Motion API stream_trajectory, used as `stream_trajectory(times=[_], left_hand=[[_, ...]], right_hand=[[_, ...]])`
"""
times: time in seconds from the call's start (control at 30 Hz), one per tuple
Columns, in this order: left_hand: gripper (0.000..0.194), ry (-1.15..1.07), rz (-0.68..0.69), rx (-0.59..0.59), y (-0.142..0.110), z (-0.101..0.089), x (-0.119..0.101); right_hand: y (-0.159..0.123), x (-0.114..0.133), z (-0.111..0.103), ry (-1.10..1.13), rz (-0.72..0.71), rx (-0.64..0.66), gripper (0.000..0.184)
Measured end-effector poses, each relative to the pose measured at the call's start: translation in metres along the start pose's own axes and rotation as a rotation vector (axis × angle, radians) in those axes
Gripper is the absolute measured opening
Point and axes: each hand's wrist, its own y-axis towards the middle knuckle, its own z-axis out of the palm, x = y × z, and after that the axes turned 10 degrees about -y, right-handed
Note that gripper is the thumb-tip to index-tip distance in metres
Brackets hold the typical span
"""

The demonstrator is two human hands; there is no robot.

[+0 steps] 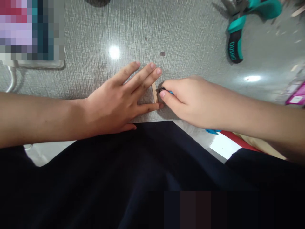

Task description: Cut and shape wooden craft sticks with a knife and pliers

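My left hand (119, 95) lies flat on the table with its fingers spread. Two of its fingertips press on a thin wooden stick (154, 90), one near each end. From the right, my right hand (190, 98) is closed around a craft knife (162, 90). Only the knife's dark front end and a bit of blue handle show between thumb and forefinger; the rest is hidden in the fist. Its tip meets the stick's right edge, between the left hand's fingers.
Pliers with teal and black handles (235, 44) lie at the upper right, with wood scraps about them. A magenta package (296, 97) sits at the right edge. At the upper left is a partly blurred device with a clear edge (43, 64) and a white cable (11, 79).
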Motion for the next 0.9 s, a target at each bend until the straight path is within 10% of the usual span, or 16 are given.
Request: stream_trajectory(times=[0.9], left_hand=[[0.087, 0.057, -0.008, -0.146, 0.002, 0.011, -0.005]], right_hand=[[0.006, 0.037, -0.002, -0.255, 0.226, 0.16, 0.016]])
